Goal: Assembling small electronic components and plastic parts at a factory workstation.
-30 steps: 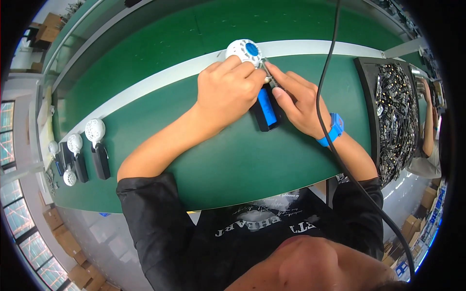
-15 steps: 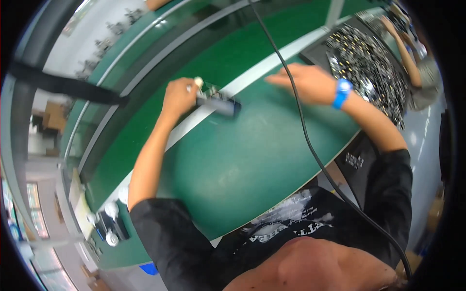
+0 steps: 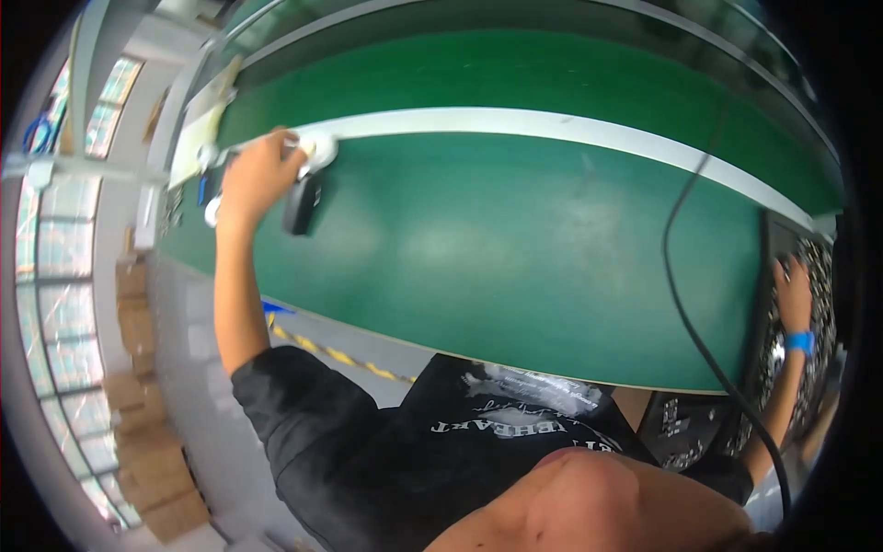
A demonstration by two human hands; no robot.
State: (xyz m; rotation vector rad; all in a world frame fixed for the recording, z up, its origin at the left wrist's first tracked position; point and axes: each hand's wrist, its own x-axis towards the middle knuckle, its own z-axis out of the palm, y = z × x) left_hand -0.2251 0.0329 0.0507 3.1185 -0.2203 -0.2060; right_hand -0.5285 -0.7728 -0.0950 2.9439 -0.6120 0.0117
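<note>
My left hand point(image 3: 260, 182) is at the far left of the green table, its fingers closed round a dark block-shaped fixture point(image 3: 300, 206) with a pale knob at its upper end. The black block slants down beside my fingers. A round white piece point(image 3: 321, 150) lies right behind it, close to my fingertips. My right hand point(image 3: 794, 293), with a blue band on the wrist, reaches into the heap of small metal parts point(image 3: 818, 267) at the far right. Its fingers are bent down to the parts, and what lies between them is too small to make out.
A black cable point(image 3: 679, 276) hangs across the right part of the green table point(image 3: 478, 248). A white strip point(image 3: 441, 120) runs along the table's far side. Below the table at right stands a dark tray point(image 3: 685, 423) with small parts. Cardboard boxes point(image 3: 152, 442) are stacked at left.
My view has turned to the left. My left hand has carried the dark fixture leftward to the white pieces. My right hand has moved from over the table into the heap of parts.
</note>
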